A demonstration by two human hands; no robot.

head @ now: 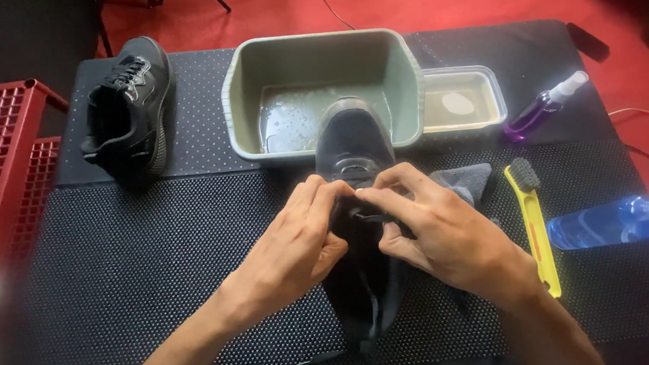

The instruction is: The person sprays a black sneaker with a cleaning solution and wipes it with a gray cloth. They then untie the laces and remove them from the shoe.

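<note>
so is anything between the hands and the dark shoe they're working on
Nothing visible. The left hand and right hand are already on the dark shoe, fingers meeting at its laces. The grey cloth lies beside and under the shoe, not between.

The widest bare stretch of the dotted black mat (144,266) lies in the lower left of the frame, open from the left edge to the left hand (298,243). The middle is blocked: both hands, the right hand (438,236) included, close on a dark shoe (360,225) whose toe reaches over the rim of the grey tub (320,94) in the upper centre. A second shoe (128,107) fills the upper left, beside a red crate (5,162). On the right, a grey cloth (465,182), yellow brush (534,223), blue bottle (615,223), purple spray bottle (546,108) and clear tray (461,101) leave only narrow gaps.
</note>
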